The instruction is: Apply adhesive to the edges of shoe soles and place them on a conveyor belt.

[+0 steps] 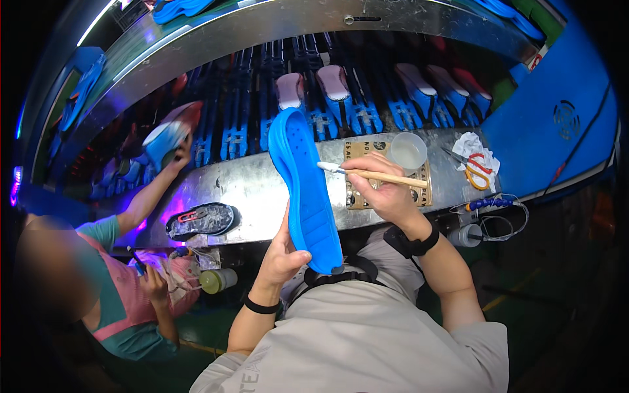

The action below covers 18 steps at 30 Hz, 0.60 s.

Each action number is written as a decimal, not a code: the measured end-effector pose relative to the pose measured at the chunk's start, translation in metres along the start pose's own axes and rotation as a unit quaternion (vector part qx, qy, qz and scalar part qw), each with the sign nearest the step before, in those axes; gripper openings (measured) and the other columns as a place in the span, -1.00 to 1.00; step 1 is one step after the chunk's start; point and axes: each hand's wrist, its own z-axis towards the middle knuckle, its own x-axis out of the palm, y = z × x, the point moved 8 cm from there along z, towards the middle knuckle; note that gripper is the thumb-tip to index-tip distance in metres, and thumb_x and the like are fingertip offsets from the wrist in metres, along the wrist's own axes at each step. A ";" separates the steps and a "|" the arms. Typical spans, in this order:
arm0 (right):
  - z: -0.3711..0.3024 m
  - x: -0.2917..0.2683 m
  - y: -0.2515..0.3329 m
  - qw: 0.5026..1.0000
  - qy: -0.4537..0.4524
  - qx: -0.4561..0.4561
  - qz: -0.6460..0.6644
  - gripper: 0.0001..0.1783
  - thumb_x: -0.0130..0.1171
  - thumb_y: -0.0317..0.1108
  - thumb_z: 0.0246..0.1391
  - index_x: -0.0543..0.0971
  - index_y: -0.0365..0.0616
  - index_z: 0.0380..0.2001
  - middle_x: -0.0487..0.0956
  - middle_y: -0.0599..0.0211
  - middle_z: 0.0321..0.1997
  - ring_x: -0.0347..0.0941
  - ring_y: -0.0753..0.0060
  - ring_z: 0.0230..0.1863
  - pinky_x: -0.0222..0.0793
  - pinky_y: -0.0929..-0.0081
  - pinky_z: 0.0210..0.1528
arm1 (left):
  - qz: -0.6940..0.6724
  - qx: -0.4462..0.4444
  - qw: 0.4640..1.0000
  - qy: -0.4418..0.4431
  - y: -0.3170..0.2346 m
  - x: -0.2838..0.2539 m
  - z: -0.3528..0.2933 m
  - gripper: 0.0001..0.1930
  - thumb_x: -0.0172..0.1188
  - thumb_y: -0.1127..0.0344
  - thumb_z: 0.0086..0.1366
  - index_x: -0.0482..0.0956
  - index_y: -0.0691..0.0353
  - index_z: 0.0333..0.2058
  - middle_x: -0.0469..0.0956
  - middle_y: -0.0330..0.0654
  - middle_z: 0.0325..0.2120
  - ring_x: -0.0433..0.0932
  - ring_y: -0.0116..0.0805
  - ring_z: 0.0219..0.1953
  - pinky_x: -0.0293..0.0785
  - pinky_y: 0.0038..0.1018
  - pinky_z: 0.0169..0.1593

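My left hand (286, 255) grips the heel end of a bright blue shoe sole (306, 190), thumb on its near edge and fingers behind it. The sole is tilted up with its hollow inner face toward me; small holes show at the toe end. In my right hand (386, 193) is a brush with a wooden handle (386, 177). Its white tip (329, 167) is at the sole's right rim; whether it touches cannot be made out. Just beyond my right hand stands a translucent cup (407, 152) on a piece of brown printed cardboard (357, 200).
Scissors with orange and red handles (477, 171) lie by crumpled white paper (468, 147) on the metal bench (252, 190). Left sits a dark sole (203, 221). Behind, shoe uppers (334, 85) stand on a rack. A co-worker (131, 281) at left holds another upper (171, 134).
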 end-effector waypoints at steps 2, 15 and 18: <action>0.001 0.002 0.004 0.999 -0.002 -0.036 -0.008 -0.85 0.31 -0.48 0.10 0.68 -0.25 -0.23 0.67 0.20 -0.35 0.52 0.22 -0.33 0.41 0.31 -0.23 | 0.000 -0.011 1.000 0.007 0.000 0.004 -0.001 0.28 0.49 0.19 0.00 -0.25 0.18 0.54 0.19 0.02 0.40 0.31 -0.08 0.38 0.32 -0.13 0.39; -0.025 0.017 0.007 0.998 0.052 -0.016 -0.018 -0.90 0.31 -0.50 0.04 0.69 -0.21 -0.32 0.68 0.22 -0.34 0.53 0.17 -0.32 0.43 0.30 -0.21 | -0.006 0.009 1.000 -0.003 -0.006 -0.001 0.004 0.23 0.48 0.07 0.04 -0.18 0.23 0.52 0.27 0.04 0.33 0.41 -0.07 0.31 0.45 -0.14 0.31; -0.030 0.020 0.008 0.998 0.059 -0.015 0.011 -0.91 0.31 -0.50 0.04 0.69 -0.21 -0.33 0.69 0.24 -0.33 0.54 0.17 -0.32 0.43 0.30 -0.21 | 0.002 0.012 1.000 -0.010 -0.005 -0.012 0.004 0.22 0.49 0.02 0.04 -0.14 0.25 0.51 0.31 0.05 0.31 0.42 -0.07 0.30 0.45 -0.14 0.30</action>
